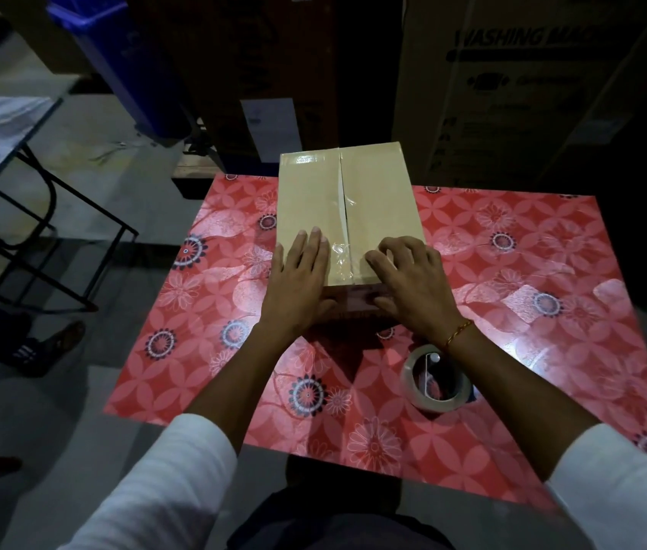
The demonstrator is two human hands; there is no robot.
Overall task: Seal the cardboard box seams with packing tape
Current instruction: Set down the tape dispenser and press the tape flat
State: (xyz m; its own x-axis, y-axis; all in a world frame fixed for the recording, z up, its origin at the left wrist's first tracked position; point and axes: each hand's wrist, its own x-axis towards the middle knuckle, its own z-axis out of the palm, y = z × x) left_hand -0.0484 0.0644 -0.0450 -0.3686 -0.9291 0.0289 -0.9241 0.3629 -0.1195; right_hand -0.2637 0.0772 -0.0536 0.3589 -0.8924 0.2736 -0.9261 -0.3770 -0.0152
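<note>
Tan cardboard box (353, 200) (centre seam taped) near clear tape roll (435, 379).

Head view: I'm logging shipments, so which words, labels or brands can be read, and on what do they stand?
"WASHING MAC", cut off by shadow: on the large carton behind the table.
Smaller print and logo lower on that carton: too blurred to read.
White paper label behind the cardboard box: too blurred.
Tape roll: no text visible.
</note>
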